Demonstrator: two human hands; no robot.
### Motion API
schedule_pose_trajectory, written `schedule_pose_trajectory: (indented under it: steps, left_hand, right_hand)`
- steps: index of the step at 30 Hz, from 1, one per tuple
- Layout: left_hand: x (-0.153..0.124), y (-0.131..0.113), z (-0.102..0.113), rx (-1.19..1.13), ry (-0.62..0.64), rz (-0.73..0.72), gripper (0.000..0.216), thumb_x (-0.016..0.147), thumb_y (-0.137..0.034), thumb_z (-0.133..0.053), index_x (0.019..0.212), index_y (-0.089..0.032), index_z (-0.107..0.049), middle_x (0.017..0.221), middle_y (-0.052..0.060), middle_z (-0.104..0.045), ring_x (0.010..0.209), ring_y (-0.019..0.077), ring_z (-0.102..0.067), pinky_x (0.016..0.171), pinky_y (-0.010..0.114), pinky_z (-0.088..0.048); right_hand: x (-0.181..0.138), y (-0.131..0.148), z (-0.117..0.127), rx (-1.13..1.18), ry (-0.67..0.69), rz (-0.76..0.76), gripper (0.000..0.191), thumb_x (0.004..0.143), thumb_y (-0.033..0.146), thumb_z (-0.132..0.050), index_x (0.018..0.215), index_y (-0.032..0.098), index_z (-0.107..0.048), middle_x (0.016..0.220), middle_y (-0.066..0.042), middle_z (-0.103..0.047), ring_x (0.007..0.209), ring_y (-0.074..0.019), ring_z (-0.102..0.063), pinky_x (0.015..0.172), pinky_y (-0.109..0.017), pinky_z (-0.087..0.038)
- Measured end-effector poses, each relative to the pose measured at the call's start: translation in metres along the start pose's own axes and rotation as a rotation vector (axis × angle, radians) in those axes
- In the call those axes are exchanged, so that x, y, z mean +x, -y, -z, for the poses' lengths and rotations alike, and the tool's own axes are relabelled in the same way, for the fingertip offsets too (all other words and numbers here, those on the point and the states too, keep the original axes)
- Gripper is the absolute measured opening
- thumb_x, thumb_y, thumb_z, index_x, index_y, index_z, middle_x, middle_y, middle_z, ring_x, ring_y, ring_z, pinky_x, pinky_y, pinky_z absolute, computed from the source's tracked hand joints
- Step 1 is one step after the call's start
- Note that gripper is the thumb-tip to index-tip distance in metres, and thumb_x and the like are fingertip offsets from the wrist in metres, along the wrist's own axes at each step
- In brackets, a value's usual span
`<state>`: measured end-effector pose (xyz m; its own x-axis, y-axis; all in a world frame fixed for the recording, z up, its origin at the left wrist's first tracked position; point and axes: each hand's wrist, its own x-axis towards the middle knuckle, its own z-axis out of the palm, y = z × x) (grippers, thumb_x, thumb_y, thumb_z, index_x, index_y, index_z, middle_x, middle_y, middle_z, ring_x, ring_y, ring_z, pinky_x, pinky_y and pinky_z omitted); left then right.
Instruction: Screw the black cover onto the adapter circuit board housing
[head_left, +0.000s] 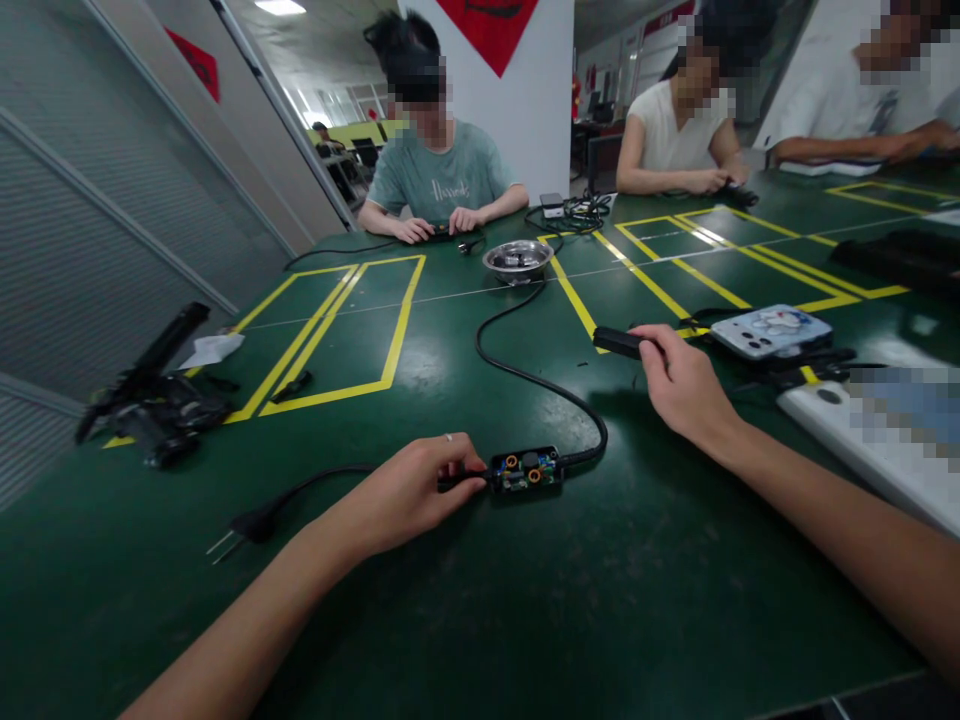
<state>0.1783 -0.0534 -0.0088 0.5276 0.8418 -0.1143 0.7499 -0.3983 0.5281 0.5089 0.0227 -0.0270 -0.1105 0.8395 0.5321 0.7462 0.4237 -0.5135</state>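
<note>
An opened power adapter [527, 472] lies on the green table, its circuit board with orange coils exposed. My left hand [427, 485] pinches the black cable at the adapter's left end. That cable runs left to a two-pin plug [255, 524]. From the adapter's right end another black cable [536, 378] curves back towards a metal bowl [519, 260]. Above the table, to the right of the adapter, my right hand [681, 385] grips a black plastic casing cover [618, 342] between thumb and fingers; its inner side is hidden.
Black plastic parts [169, 400] lie at the left beside white paper [214, 349]. A phone [772, 330] and a white device [885, 440] rest at the right. Yellow tape marks the table. Co-workers sit across it, one person [442, 170] handling a dark object.
</note>
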Motion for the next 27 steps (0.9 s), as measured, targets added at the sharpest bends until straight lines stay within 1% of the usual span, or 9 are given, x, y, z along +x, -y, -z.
schedule_pose_trajectory:
  steps: [3, 6, 8, 10, 12, 14, 19, 23, 27]
  left_hand:
    - [-0.001, -0.002, 0.001, 0.003, -0.002, 0.006, 0.015, 0.092, -0.031, -0.053, 0.096, -0.019, -0.061, 0.089, 0.002, -0.062, 0.076, 0.0146, -0.057, 0.068, 0.027, -0.045]
    - [-0.001, -0.002, 0.001, 0.006, -0.002, 0.019, 0.014, 0.092, -0.031, -0.054, 0.096, -0.020, -0.062, 0.089, 0.002, -0.062, 0.076, 0.0144, -0.057, 0.068, 0.027, -0.045]
    - [0.000, -0.001, 0.001, -0.002, 0.000, 0.019, 0.014, 0.092, -0.030, -0.054, 0.096, -0.020, -0.062, 0.089, 0.002, -0.062, 0.076, 0.0143, -0.057, 0.068, 0.027, -0.045]
    - [0.000, 0.000, 0.001, -0.009, 0.002, 0.015, 0.015, 0.091, -0.031, -0.054, 0.097, -0.020, -0.062, 0.089, 0.002, -0.061, 0.076, 0.0144, -0.057, 0.068, 0.027, -0.045]
    - [0.000, 0.000, 0.001, -0.008, 0.002, 0.007, 0.015, 0.092, -0.031, -0.054, 0.097, -0.020, -0.063, 0.089, 0.002, -0.061, 0.076, 0.0143, -0.056, 0.068, 0.027, -0.044]
    - [0.000, -0.001, 0.001, -0.002, 0.012, -0.004, 0.016, 0.092, -0.030, -0.053, 0.098, -0.021, -0.064, 0.090, 0.002, -0.061, 0.076, 0.0142, -0.056, 0.068, 0.027, -0.044]
    - [0.001, -0.003, 0.002, 0.005, 0.050, -0.024, 0.018, 0.094, -0.028, -0.051, 0.100, -0.021, -0.066, 0.095, 0.003, -0.061, 0.080, 0.0146, -0.057, 0.073, 0.028, -0.045]
    - [0.001, -0.002, 0.002, -0.003, 0.042, -0.038, 0.019, 0.093, -0.027, -0.051, 0.102, -0.020, -0.067, 0.095, 0.003, -0.062, 0.079, 0.0147, -0.058, 0.074, 0.028, -0.046]
    - [0.002, -0.002, 0.004, -0.018, 0.046, -0.046, 0.019, 0.093, -0.028, -0.051, 0.097, -0.020, -0.068, 0.092, 0.003, -0.062, 0.078, 0.0145, -0.059, 0.071, 0.027, -0.046]
  right_hand:
    - [-0.005, 0.009, 0.000, 0.196, 0.037, -0.129, 0.036, 0.098, 0.038, -0.038, 0.121, 0.020, -0.060, 0.104, -0.009, -0.069, 0.076, -0.0198, -0.065, 0.071, -0.035, -0.053]
    - [-0.011, 0.016, -0.005, 0.365, 0.216, -0.188, 0.037, 0.095, 0.039, -0.046, 0.123, 0.021, -0.062, 0.110, -0.009, -0.069, 0.072, -0.0180, -0.066, 0.066, -0.034, -0.055]
    - [-0.015, 0.018, -0.009, 0.415, 0.352, -0.191, 0.039, 0.089, 0.036, -0.058, 0.125, 0.021, -0.061, 0.112, -0.009, -0.069, 0.081, -0.0195, -0.068, 0.073, -0.037, -0.057]
    - [-0.020, 0.020, -0.013, 0.429, 0.419, -0.181, 0.049, 0.080, 0.031, -0.070, 0.126, 0.021, -0.059, 0.116, -0.009, -0.068, 0.094, -0.0219, -0.068, 0.084, -0.040, -0.056]
    - [-0.024, 0.024, -0.013, 0.417, 0.412, -0.171, 0.054, 0.076, 0.028, -0.073, 0.126, 0.021, -0.057, 0.119, -0.009, -0.066, 0.102, -0.0233, -0.066, 0.090, -0.043, -0.054]
    - [-0.027, 0.033, -0.010, 0.415, 0.386, -0.154, 0.050, 0.079, 0.029, -0.071, 0.126, 0.020, -0.056, 0.119, -0.010, -0.065, 0.102, -0.0231, -0.065, 0.089, -0.043, -0.054]
    - [-0.033, 0.067, -0.002, 0.367, 0.424, 0.037, 0.038, 0.084, 0.039, -0.065, 0.119, 0.023, -0.062, 0.118, -0.008, -0.059, 0.106, -0.0228, -0.059, 0.093, -0.043, -0.051]
    - [-0.043, 0.083, -0.015, 0.273, 0.438, 0.207, 0.042, 0.090, 0.035, -0.057, 0.129, 0.019, -0.055, 0.122, -0.011, -0.055, 0.112, -0.0245, -0.053, 0.098, -0.046, -0.047]
    - [-0.053, 0.085, -0.030, 0.157, 0.536, 0.335, 0.044, 0.093, 0.034, -0.052, 0.133, 0.014, -0.052, 0.121, -0.015, -0.056, 0.111, -0.0270, -0.053, 0.096, -0.050, -0.048]
